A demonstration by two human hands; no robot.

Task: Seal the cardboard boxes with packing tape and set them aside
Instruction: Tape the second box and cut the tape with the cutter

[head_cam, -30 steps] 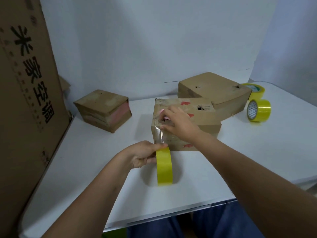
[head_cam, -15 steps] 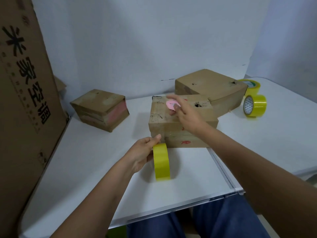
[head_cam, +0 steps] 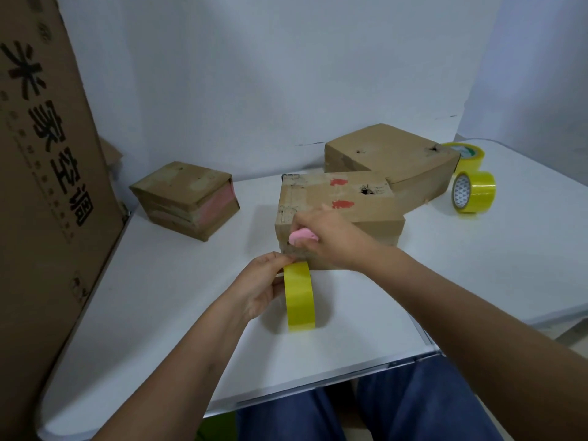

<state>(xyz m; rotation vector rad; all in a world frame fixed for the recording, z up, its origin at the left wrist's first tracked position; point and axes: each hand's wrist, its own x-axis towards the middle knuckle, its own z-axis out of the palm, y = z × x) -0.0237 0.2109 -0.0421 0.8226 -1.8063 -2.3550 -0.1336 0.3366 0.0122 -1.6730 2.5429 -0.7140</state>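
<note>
Two hands at the cardboard box: left fingers pinching yellow tape roll, right fingers around pink cutter.

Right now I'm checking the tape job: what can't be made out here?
- Head view: the box's near end, partly covered by the right hand.
- The pink tool, mostly wrapped by that hand; what it is stays unclear.
- Any clear tape strip from the roll in the left hand: too faint to see.
- The big carton, cut off by the left edge.
</note>
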